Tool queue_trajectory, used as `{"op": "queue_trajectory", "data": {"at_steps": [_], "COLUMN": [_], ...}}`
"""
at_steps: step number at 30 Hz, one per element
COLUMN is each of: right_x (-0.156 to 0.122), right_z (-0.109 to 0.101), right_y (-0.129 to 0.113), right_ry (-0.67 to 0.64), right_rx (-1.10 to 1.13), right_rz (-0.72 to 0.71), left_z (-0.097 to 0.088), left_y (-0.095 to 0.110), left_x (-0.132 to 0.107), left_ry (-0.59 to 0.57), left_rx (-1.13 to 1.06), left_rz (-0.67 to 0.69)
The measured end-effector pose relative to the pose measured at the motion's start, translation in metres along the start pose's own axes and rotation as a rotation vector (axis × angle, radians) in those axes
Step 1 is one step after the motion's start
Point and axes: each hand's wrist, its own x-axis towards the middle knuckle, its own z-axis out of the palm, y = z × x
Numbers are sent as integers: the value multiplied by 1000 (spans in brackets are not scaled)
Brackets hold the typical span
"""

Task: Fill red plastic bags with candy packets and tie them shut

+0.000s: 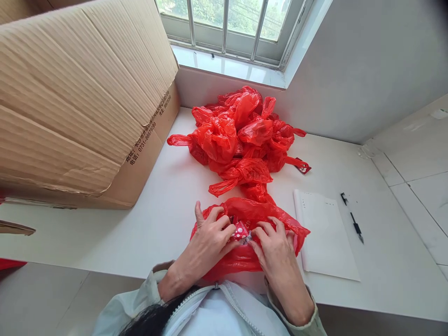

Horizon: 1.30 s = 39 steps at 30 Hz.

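Observation:
A red plastic bag lies spread open at the table's front edge, with both my hands inside its mouth. Small wrapped packets show in it, among them a red one with white polka dots. My left hand is curled, its thumb and fingers at the polka-dot packet. From the other side, the thumb and forefinger of my right hand close on a small silvery-white packet. Its other fingers bend over the bag's right side. The fingertips are partly hidden. Just behind sits a heap of tied red plastic bags.
A large cardboard box fills the left of the white table. On the right lie a white notebook, a black pen and its cap. A dark red packet rests beside the heap. A barred window is behind.

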Motion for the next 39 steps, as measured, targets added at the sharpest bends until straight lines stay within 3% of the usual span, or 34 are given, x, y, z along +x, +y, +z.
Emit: {"op": "queue_trajectory", "data": {"at_steps": [7,15,23,28,33,39], "right_x": [-1,-2,-8,-13,-14,-8], "right_z": [4,7,17,23,12,3], "right_y": [-8,-4,0,6,9,9], "right_ry": [-70,-138,-57,37,40,227], "right_rx": [-8,1,24,91,139,242], "right_rz": [14,-5,-89,-129,-219,-182], "left_z": [12,7,13,8,5,16], "left_y": [1,-2,-6,-3,2,-1], "left_x": [2,-5,-7,-5,-3,-3], "left_ry": [-82,-9,33,-49,-61,6], "left_rx": [72,37,20,-43,-39,10], "left_rz": [-26,-89,-64,-62,-85,-82]}}
